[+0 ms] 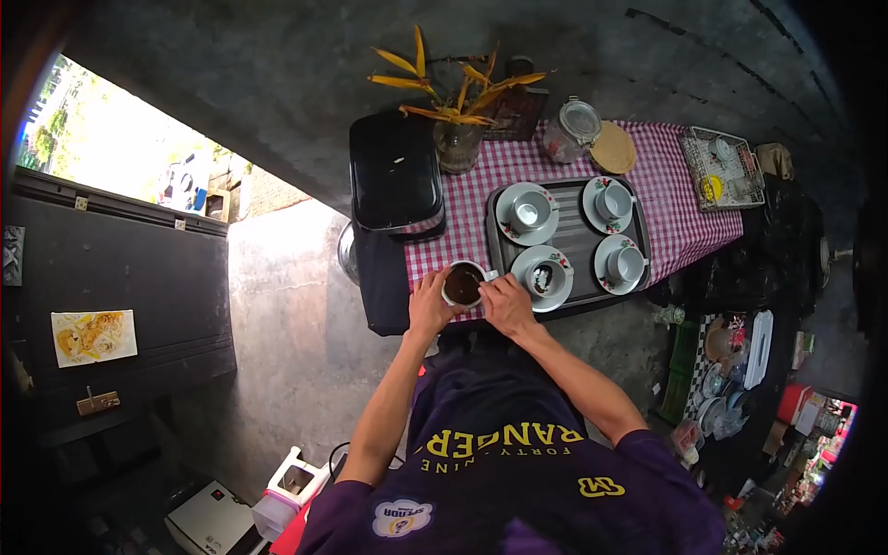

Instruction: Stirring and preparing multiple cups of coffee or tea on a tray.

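Note:
A white cup [464, 284] with dark brown contents stands at the table's near edge, just left of the tray. My left hand [428, 303] is closed around its left side. At the cup's right side, by the handle, the fingers of my right hand [507, 303] are pressed together on it; whether they also pinch something small cannot be made out. Several white cups on floral saucers sit on a grey tray [575, 239]. The near-left cup [544, 276] has something dark inside. Inside the far-left cup [530, 212], far-right cup [613, 203] and near-right cup [625, 265] only pale surfaces show.
The table has a checked cloth [689, 199]. A black box [396, 173] stands at its left, beside a glass vase [457, 148] of orange leaves. Behind the tray are a lidded glass jar [572, 129] and a round tan disc [612, 149]. A wire basket [731, 199] sits far right.

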Demonstrator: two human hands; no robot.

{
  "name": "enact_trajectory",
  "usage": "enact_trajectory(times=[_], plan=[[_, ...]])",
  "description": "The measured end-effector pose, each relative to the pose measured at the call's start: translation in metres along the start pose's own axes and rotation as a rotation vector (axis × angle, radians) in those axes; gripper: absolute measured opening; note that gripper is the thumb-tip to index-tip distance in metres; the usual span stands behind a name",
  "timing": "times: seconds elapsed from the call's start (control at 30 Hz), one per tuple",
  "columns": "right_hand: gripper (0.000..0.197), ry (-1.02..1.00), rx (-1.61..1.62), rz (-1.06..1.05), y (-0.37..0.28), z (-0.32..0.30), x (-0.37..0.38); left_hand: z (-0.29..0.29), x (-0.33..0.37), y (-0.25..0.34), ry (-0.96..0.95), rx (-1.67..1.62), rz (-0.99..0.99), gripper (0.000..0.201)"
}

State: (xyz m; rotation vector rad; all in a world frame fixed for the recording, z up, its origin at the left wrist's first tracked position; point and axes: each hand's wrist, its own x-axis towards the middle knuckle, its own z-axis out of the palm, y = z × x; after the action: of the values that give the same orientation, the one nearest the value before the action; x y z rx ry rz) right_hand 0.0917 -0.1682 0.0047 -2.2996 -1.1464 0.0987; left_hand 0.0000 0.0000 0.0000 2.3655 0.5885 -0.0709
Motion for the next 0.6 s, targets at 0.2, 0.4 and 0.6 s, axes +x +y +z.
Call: enact_trajectory(times=[0.2,0.4,0.6], plan=[[0.019,0.018,-0.028,0.006,-0.008,0.019,0.006,-0.01,0.0,-0.004,0.001,0.029,0.011,0.092],[0.021,-0.236,-0.146,-0.275,-0.014,0.01,-0.003,0.0,0.001,-0.011,0.015,0.054,0.016,0.092],[0.025,-0.325,-0.209,-0.239,-0.003,-0.02,0.019,0.001,0.002,-0.003,0.016,0.0,0.011,0.092]])
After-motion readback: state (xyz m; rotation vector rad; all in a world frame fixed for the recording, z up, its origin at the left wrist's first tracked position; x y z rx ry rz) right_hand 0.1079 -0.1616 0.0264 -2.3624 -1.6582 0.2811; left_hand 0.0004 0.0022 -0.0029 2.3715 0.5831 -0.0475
